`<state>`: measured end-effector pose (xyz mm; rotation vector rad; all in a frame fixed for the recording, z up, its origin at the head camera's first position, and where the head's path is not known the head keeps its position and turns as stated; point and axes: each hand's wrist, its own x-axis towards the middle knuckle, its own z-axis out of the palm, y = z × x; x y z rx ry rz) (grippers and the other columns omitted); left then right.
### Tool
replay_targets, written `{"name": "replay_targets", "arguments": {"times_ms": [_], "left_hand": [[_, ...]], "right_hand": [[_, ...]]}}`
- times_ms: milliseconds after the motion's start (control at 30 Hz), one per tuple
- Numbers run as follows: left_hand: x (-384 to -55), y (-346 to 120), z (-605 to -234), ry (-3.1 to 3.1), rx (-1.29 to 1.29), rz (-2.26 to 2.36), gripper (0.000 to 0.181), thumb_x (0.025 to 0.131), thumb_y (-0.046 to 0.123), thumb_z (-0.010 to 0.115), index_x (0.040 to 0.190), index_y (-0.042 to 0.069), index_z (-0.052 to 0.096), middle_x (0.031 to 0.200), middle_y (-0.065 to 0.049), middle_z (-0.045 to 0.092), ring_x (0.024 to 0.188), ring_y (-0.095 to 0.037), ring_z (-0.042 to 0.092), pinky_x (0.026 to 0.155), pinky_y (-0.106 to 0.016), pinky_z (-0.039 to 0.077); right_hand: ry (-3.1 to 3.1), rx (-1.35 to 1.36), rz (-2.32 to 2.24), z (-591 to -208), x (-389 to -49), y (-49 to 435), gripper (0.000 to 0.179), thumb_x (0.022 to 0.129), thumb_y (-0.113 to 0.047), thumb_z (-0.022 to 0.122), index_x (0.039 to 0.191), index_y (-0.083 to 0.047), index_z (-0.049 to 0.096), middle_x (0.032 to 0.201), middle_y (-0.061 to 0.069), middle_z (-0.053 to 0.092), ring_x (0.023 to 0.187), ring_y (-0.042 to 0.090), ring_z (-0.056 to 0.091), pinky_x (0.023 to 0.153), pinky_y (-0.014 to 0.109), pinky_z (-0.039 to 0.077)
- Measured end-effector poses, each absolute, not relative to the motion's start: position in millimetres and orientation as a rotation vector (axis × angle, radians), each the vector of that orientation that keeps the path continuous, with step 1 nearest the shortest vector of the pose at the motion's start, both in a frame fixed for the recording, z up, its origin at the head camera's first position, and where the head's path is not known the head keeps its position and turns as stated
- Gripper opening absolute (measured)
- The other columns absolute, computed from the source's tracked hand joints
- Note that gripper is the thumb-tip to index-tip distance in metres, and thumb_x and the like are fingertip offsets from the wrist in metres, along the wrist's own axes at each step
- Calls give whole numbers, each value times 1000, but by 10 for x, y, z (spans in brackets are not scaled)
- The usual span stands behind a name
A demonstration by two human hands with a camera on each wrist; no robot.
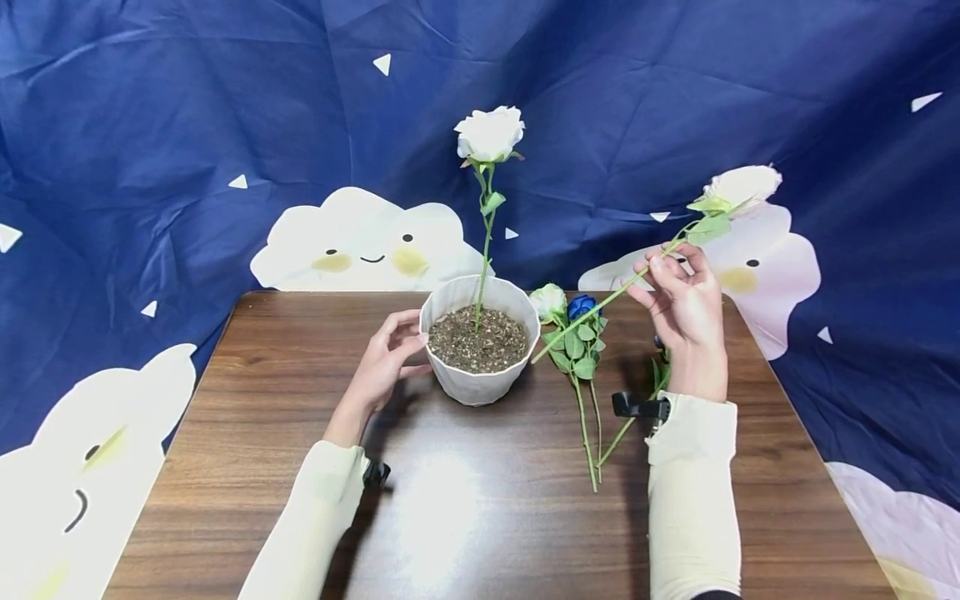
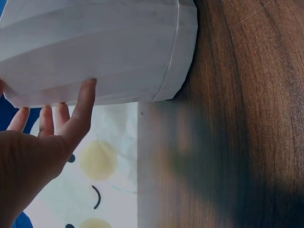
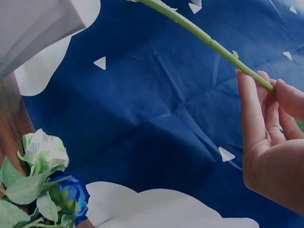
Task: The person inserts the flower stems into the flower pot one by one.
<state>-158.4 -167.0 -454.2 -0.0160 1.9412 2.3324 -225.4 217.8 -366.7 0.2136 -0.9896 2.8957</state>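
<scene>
My right hand [image 1: 688, 307] pinches the green stem of a white rose [image 1: 738, 187] between thumb and fingers. The rose slants, bloom up to the right, its bare stem end close by the pot's right rim. In the right wrist view the stem [image 3: 209, 40] runs up left from the fingertips. Against the left side of a white faceted flowerpot [image 1: 480, 387] rests my left hand [image 1: 384, 360], fingers spread and loosely extended; fingertips [image 2: 88, 85] meet the pot wall in the left wrist view. Another white rose [image 1: 490, 135] stands upright in the pot's soil [image 1: 495, 346].
Right of the pot lie a pale green-white rose [image 1: 550, 302] and a blue rose [image 1: 583, 307], stems toward the front. Another leafy stem [image 1: 622, 429] lies partly hidden behind the right wrist. A dark blue cloth [image 1: 585, 108] with clouds hangs behind the wooden table [image 1: 262, 375].
</scene>
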Motion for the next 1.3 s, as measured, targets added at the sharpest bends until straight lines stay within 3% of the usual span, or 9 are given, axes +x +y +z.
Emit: {"name": "replay_targets", "arguments": {"times_ms": [567, 1300], "left_hand": [[-1580, -1671, -4546, 1932, -17, 2335, 48, 99, 7, 61, 144, 4, 44, 126, -15, 47, 106, -22, 56, 89, -55, 60], [-1587, -1683, -4546, 1937, -14, 2334, 49, 99, 7, 60, 145, 3, 44, 127, -16, 45, 107, -22, 55, 88, -53, 61]], "right_hand": [[-932, 109, 2747, -3490, -2305, 1994, 24, 91, 16, 62, 111, 4, 58, 89, 19, 67, 76, 29, 69, 53, 39, 65], [-1253, 218, 2651, -3530, -2405, 1544, 19, 92, 8, 66, 110, 6, 60, 89, 14, 71, 76, 24, 72, 68, 39, 66]]}}
